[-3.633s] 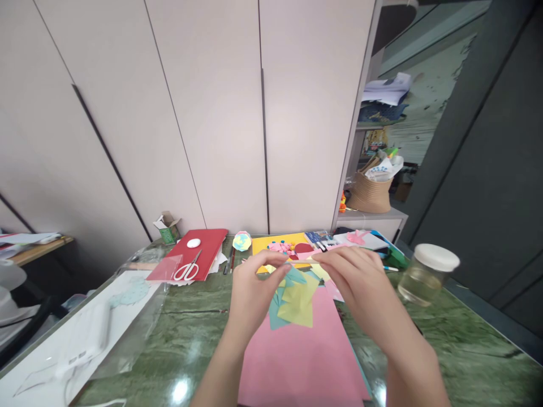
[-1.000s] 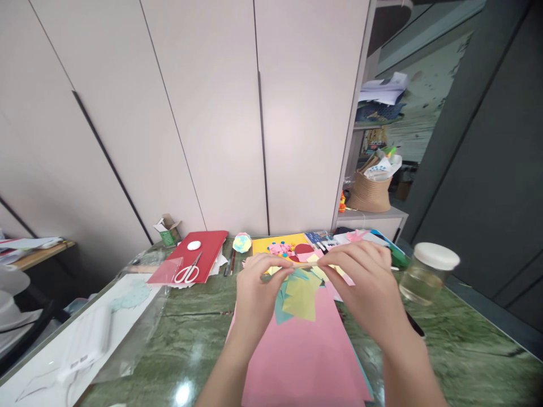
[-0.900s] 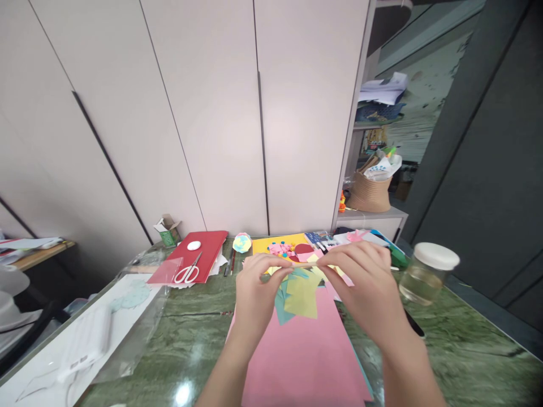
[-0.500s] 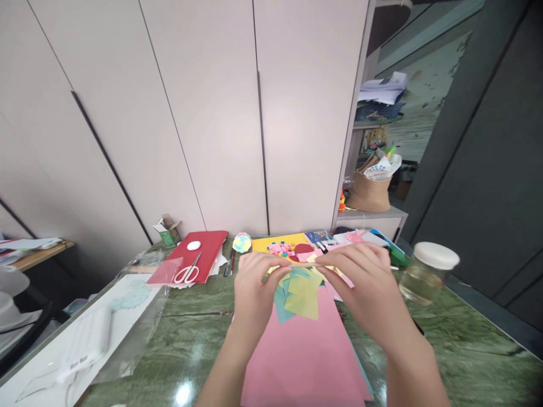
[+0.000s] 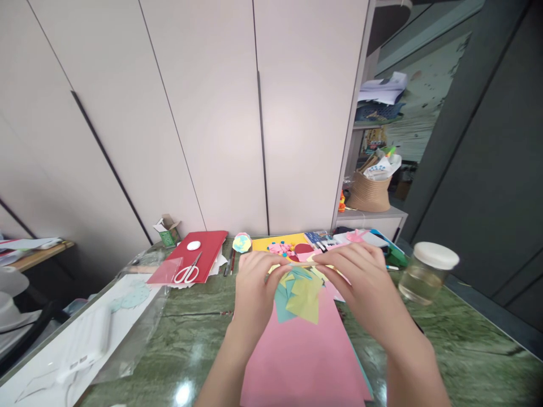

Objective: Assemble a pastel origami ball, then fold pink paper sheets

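My left hand [image 5: 257, 282] and my right hand [image 5: 360, 277] face each other over the pink paper stack. Between their pinched thumbs and fingers runs a thin, pale yellow paper strip [image 5: 302, 264], level and seen nearly edge-on. Its ends are hidden by my fingers. Just below the strip are several loose pieces of coloured paper: a yellow piece [image 5: 306, 302] overlaps blue-green paper [image 5: 283, 306]. Under them spreads a large pink sheet [image 5: 303, 362], with a blue-green edge showing along its right side.
White-handled scissors [image 5: 186, 275] lie on a red folder [image 5: 206, 251] at left. Behind my hands, a yellow sheet [image 5: 261, 245] bears small pink, blue and yellow bits. A lidded jar of liquid [image 5: 424, 280] stands right of my right hand. A plastic sleeve [image 5: 144, 322] lies at left.
Both hands stay almost in place, still pinching the strip, which looks slightly turned. The yellow paper below has tilted a little, its lower right corner slightly lower.
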Demonstrator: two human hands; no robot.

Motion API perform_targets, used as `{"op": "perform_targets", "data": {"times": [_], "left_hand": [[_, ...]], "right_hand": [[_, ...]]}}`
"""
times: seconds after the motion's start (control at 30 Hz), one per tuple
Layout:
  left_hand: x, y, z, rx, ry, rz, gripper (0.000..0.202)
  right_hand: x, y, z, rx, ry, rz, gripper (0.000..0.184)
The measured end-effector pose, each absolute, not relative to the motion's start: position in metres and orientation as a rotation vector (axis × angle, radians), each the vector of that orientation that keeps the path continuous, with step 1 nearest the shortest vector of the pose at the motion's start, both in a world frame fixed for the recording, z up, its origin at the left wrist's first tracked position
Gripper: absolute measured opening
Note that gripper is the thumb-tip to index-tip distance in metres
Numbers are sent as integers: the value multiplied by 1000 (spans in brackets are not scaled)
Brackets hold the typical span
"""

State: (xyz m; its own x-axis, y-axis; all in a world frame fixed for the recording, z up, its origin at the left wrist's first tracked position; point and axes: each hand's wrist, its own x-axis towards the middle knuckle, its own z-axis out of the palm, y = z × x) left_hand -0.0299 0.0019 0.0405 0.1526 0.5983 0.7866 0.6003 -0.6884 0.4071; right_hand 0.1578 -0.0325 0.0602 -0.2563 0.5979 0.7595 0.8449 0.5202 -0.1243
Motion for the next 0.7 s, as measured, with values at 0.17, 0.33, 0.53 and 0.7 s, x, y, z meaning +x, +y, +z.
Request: {"op": "perform_targets", "data": {"times": [0.17, 0.33, 0.53, 0.7], "left_hand": [[-30, 2, 40, -2387, -1254, -1602, 9], [-30, 2, 41, -2380, -1253, -1589, 11], [-30, 2, 42, -2381, -1271, -1579, 12], [-30, 3, 42, -2402, -1312, -1552, 13]], "right_hand": [[160, -30, 58, -1186, -1978, -388, 12], [161, -27, 56, -1164, -1961, -419, 14], [159, -28, 58, -1166, -1970, -401, 16], [160, -27, 58, -1174, -1986, -423, 17]]}}
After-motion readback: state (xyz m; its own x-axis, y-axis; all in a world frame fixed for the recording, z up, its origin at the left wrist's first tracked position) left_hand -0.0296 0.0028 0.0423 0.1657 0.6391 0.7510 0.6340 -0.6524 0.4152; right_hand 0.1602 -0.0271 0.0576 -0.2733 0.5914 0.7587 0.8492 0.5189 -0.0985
